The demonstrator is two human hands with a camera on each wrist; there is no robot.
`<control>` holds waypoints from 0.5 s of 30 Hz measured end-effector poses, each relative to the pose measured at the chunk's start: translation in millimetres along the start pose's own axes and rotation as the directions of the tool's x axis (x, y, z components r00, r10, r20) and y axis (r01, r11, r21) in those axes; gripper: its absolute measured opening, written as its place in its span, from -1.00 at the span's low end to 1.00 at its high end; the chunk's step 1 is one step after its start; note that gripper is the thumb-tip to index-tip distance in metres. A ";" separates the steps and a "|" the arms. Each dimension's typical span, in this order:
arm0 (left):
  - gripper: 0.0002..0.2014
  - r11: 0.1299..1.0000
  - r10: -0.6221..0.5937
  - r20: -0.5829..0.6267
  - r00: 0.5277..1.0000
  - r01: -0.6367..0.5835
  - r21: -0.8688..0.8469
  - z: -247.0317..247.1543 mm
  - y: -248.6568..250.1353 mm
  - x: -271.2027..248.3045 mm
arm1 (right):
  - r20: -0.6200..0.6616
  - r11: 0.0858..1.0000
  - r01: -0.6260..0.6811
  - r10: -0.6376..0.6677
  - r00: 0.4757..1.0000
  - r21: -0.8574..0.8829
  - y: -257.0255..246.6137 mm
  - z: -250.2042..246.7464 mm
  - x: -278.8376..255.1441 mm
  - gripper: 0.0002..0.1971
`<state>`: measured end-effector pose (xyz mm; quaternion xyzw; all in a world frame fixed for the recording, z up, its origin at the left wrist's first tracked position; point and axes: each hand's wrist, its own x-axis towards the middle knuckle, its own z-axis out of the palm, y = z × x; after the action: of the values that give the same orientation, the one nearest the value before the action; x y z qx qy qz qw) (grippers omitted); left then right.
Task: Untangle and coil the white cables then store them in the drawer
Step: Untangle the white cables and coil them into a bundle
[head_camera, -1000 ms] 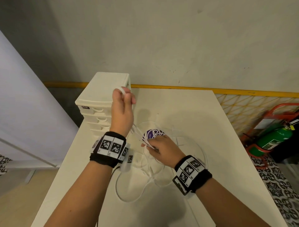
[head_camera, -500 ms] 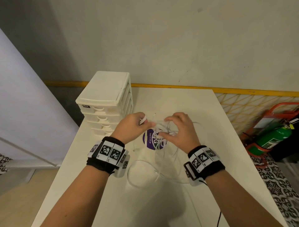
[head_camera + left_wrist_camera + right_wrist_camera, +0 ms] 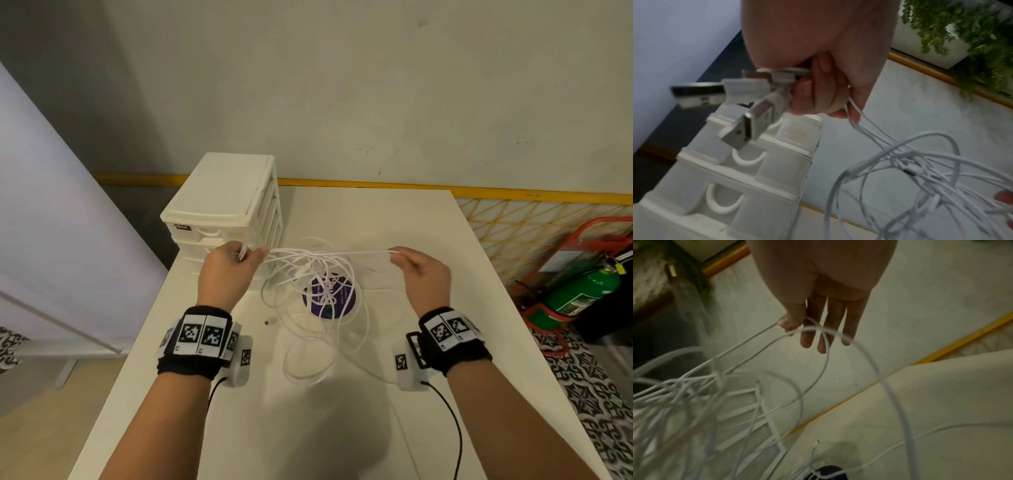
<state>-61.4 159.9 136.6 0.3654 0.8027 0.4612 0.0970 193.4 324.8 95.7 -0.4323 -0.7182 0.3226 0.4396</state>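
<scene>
Two hands work above the white worktop (image 3: 394, 222). The left hand (image 3: 227, 270), at 9 o'clock of the tangle, grips a bundle of cable ends; three USB plugs (image 3: 748, 129) protrude from its curled fingers in the left wrist view. The right hand (image 3: 423, 274), at 3 o'clock, pinches one strand between thumb and forefinger, the other three fingers extended. The white cables (image 3: 318, 270) stretch between both hands, knotted at centre, with loops hanging to the worktop; the cable count cannot be told. One drawer unit (image 3: 222, 202) stands at 10 o'clock, drawers closed. One purple disc (image 3: 329, 299) lies beneath the tangle.
</scene>
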 end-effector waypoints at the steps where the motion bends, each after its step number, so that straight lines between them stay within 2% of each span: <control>1: -0.52 1.000 -0.013 -0.006 1.000 0.013 0.002 -1.0 -1.7 -0.2 | -0.034 0.998 -0.057 0.057 0.998 -0.001 4.0 -3.8 1.5 -0.86; 3: -0.50 0.998 -0.051 0.006 0.999 0.051 -0.027 -1.9 -1.8 -1.8 | -0.090 0.986 -0.146 0.140 0.986 -0.075 15.2 -9.9 6.1 -0.84; 5: -0.50 0.994 -0.075 0.067 0.995 0.080 -0.072 2.4 1.2 -4.8 | -0.005 0.933 -0.251 0.258 0.966 -0.256 23.5 -10.2 10.6 -0.77; 6: -0.51 0.993 -0.076 0.105 0.992 0.084 -0.080 6.5 4.1 -7.9 | 0.042 0.901 -0.299 0.328 0.944 -0.316 24.0 -7.5 10.6 -0.72; 7: -0.51 0.993 -0.075 0.139 0.988 0.087 -0.081 11.8 7.2 -11.2 | 0.072 0.895 -0.301 0.342 0.937 -0.330 19.6 -3.6 9.3 -0.65; 8: -0.50 0.993 -0.068 0.163 0.984 0.083 -0.085 17.3 11.0 -15.0 | 0.063 0.930 -0.216 0.245 0.968 -0.298 11.6 1.4 6.6 -0.59; 9: -0.51 0.992 -0.067 0.179 0.982 0.085 -0.095 22.4 14.3 -18.3 | 0.027 0.968 -0.043 0.051 0.998 -0.249 -1.0 6.2 2.0 -0.59; 10: -0.53 0.989 -0.066 0.187 0.980 0.089 -0.115 26.9 17.8 -21.4 | 0.028 0.970 0.140 -0.137 0.990 -0.198 -13.8 11.1 -3.3 -0.62; 11: -0.55 0.984 -0.071 0.194 0.978 0.101 -0.147 30.8 20.2 -23.6 | 0.107 0.951 0.275 -0.262 0.959 -0.142 -24.5 15.3 -9.2 -0.67; 12: -0.56 0.975 -0.078 0.201 0.976 0.117 -0.188 33.6 22.6 -25.6 | 0.256 0.945 0.313 -0.281 0.925 -0.092 -31.3 20.0 -14.9 -0.68; 14: -0.58 0.953 -0.097 0.216 0.972 0.153 -0.261 36.3 25.6 -27.9 | 0.548 0.966 0.226 -0.124 0.827 -0.124 -34.3 30.9 -24.4 -0.57; 15: -0.59 0.948 -0.105 0.219 0.970 0.164 -0.274 36.2 26.0 -28.7 | 0.606 0.962 0.209 -0.064 0.793 -0.173 -29.9 35.9 -27.2 -0.59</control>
<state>-10.2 172.7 132.4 0.3363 0.7356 0.5268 0.2615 157.2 284.7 96.8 -0.3040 -0.8816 0.3232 0.1610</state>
